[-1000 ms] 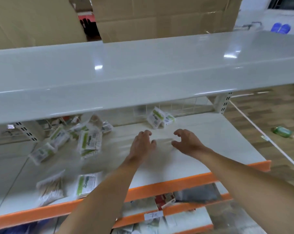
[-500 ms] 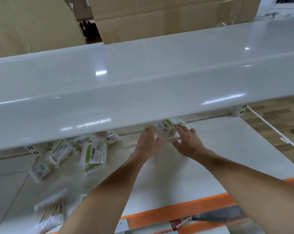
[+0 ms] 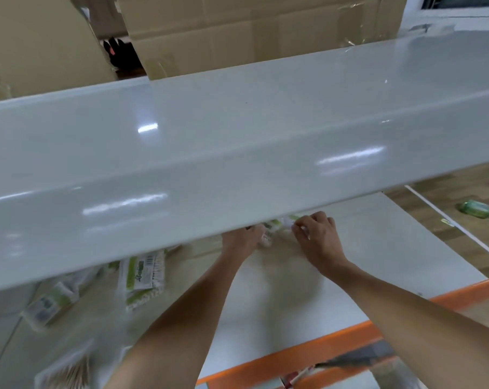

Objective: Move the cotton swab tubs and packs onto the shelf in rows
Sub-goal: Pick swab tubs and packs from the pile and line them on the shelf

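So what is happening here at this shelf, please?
A person is reaching with both bare hands to the back of the white shelf, under the upper shelf board. The left hand and the right hand are both at a small green-and-white cotton swab pack; the upper board hides the left fingers. Other swab packs lie scattered, not in rows, on the left of the shelf. A green bottle lies on the wooden floor at the right.

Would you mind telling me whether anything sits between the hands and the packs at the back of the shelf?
Nothing visible: the left hand and right hand already touch the packs.
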The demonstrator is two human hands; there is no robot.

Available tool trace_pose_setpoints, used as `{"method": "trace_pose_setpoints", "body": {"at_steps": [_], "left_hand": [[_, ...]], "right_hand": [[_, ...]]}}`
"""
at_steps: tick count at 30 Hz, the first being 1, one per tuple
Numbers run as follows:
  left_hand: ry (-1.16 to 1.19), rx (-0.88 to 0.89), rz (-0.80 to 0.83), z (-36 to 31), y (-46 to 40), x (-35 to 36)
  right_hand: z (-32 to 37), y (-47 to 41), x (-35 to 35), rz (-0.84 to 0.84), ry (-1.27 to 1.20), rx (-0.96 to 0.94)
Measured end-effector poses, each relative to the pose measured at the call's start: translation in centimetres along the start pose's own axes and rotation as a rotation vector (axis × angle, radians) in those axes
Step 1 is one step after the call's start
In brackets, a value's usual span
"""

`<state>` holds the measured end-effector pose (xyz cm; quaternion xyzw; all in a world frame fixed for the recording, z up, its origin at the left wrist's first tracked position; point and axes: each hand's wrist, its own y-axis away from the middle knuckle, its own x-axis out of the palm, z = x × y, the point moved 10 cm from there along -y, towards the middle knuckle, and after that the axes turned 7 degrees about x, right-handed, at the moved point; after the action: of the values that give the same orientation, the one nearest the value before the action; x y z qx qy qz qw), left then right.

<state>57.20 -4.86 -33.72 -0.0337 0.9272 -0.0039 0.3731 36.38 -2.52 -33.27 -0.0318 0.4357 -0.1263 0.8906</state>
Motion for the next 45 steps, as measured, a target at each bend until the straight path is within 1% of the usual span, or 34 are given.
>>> {"method": "trace_pose_setpoints", "body": {"at_steps": [3,5,7,9,12,13,17,21,25,29,33,39,45], "left_hand": [[0.17,-0.133,0.011,1.3,0.8,0.1],[0.302,-0.208,0.001,1.9,1.6,0.0],[0.396,-0.253,0.012,2.1,2.3,0.0],[0.449,-0.28,0.02,2.1,3.2,-0.2],[0.554,-0.321,0.056,2.3,4.6,-0.2],[0.564,-0.32,0.062,2.4,5.1,-0.4],[0.427,-0.268,0.107,2.8,6.4,-0.7],[0.34,-0.267,0.056,3.2,7.4,-1.7],[0.257,-0.271,0.038,3.1,8.9,-2.7],[0.278,-0.285,-0.001,3.1,11.0,-3.7],[0.221,-0.265,-0.071,2.7,12.5,-5.6],[0.143,-0.34,-0.163,4.0,15.5,-8.5],[0.19,-0.437,-0.239,5.6,19.4,-10.8]], "right_hand": [[-1.7,0.5,-1.0,-0.014,-0.133,0.063],[-3.1,0.7,-1.1,0.008,-0.261,0.173],[-4.3,0.8,-0.7,0.071,-0.356,0.315],[-4.9,1.0,-0.1,0.152,-0.437,0.416],[-5.0,1.8,0.9,0.257,-0.572,0.475],[-4.9,2.1,1.1,0.274,-0.583,0.469],[-4.2,3.0,1.4,0.328,-0.545,0.406],[-4.0,3.2,1.3,0.373,-0.531,0.355],[-3.4,3.2,1.6,0.459,-0.52,0.29],[-2.7,2.9,1.5,0.509,-0.46,0.232],[-0.8,3.4,1.2,0.576,-0.41,0.149],[3.5,5.1,1.8,0.671,-0.317,-0.003],[8.9,7.3,3.0,0.756,-0.216,-0.185]]}}
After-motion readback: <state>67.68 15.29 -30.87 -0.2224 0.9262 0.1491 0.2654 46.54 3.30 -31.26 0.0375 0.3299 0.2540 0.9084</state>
